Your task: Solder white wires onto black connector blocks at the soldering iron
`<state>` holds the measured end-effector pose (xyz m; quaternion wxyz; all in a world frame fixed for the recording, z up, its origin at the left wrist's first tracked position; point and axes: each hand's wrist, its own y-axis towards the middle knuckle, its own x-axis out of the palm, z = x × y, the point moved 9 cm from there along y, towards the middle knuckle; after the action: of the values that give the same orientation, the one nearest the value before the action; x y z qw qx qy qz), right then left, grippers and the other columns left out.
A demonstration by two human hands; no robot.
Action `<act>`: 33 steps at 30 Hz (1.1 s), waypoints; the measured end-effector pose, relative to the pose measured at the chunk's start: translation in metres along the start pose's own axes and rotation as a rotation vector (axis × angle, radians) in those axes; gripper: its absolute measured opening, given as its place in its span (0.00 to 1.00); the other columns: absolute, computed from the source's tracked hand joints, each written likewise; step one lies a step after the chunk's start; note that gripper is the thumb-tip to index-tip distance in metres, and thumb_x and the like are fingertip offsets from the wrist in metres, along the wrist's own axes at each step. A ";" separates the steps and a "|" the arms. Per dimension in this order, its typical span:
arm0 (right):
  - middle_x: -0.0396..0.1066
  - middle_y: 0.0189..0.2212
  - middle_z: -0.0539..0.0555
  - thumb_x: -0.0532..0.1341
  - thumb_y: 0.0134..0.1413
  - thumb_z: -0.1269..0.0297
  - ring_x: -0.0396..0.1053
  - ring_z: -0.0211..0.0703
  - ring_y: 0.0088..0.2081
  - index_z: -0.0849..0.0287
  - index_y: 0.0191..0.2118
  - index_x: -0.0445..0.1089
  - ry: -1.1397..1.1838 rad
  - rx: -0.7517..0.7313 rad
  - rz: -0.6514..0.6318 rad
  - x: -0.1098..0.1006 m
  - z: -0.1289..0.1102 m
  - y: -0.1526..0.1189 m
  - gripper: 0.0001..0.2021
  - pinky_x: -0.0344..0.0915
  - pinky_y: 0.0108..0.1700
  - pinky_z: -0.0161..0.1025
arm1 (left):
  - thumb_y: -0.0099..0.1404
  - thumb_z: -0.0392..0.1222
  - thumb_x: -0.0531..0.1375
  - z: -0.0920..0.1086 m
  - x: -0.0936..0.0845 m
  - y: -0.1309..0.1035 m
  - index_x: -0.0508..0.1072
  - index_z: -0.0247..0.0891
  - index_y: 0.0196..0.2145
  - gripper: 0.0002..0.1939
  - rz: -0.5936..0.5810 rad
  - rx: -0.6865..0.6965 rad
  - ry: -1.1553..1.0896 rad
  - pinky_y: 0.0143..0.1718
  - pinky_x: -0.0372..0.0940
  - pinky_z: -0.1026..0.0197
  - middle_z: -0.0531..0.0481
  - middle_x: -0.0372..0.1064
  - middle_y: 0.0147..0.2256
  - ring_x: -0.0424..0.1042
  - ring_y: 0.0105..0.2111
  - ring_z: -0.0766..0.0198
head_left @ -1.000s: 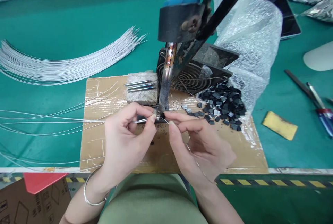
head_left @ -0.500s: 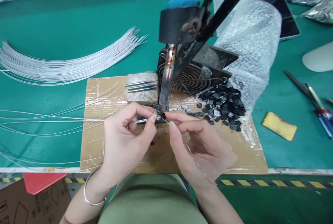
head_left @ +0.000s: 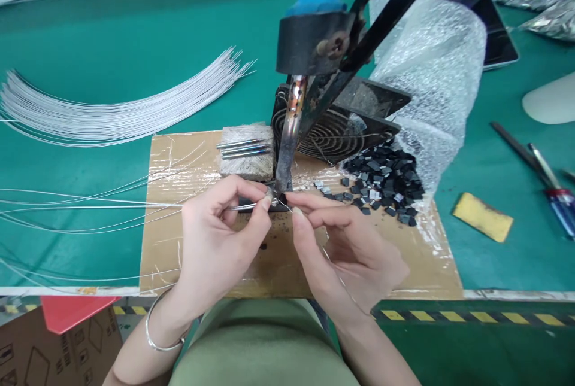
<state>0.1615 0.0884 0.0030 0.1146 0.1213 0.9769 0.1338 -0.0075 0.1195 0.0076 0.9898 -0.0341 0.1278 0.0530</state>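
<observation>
My left hand (head_left: 224, 236) pinches thin silvery wires (head_left: 164, 205) just left of the tip of a soldering iron (head_left: 290, 134). The iron has a blue handle and hangs in a black clamp (head_left: 312, 42). My right hand (head_left: 345, 242) holds a thin wire (head_left: 286, 206) between thumb and fingers, right of the tip; a strand also runs along its palm. Both hands' fingertips are close to the tip, a small gap apart. What exactly lies under the tip is too small to make out.
Brown cardboard (head_left: 166, 248) lies under the hands. A block (head_left: 246, 167) with metal rods, a black fan (head_left: 336, 128) and many black chips (head_left: 386, 176) surround the iron. Further out are a wire bundle (head_left: 121, 116), a yellow sponge (head_left: 483, 216), bubble wrap (head_left: 431, 75) and a tablet (head_left: 483, 21).
</observation>
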 end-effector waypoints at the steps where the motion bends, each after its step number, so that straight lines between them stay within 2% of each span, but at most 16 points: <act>1: 0.83 0.44 0.55 0.67 0.61 0.73 0.83 0.48 0.45 0.55 0.35 0.73 0.002 0.002 0.003 0.000 0.000 0.000 0.06 0.79 0.49 0.46 | 0.63 0.29 0.66 0.000 0.000 0.000 0.77 0.38 0.30 0.06 -0.003 -0.002 -0.002 0.32 0.67 0.65 0.51 0.79 0.34 0.76 0.35 0.64; 27: 0.83 0.43 0.54 0.67 0.60 0.75 0.83 0.48 0.45 0.54 0.36 0.73 0.025 -0.002 0.001 -0.001 0.000 0.001 0.07 0.79 0.48 0.44 | 0.63 0.31 0.66 0.000 0.000 0.001 0.77 0.39 0.30 0.06 -0.003 -0.003 0.026 0.30 0.65 0.65 0.51 0.79 0.34 0.76 0.33 0.65; 33: 0.83 0.44 0.54 0.68 0.59 0.77 0.82 0.47 0.46 0.55 0.36 0.74 0.046 0.009 0.005 0.000 0.001 0.000 0.08 0.78 0.49 0.44 | 0.63 0.30 0.65 0.000 0.000 0.001 0.77 0.39 0.30 0.06 -0.008 0.001 -0.002 0.32 0.67 0.65 0.51 0.79 0.34 0.76 0.34 0.65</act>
<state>0.1622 0.0886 0.0024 0.0915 0.1211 0.9795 0.1326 -0.0075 0.1207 0.0080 0.9901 -0.0342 0.1266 0.0491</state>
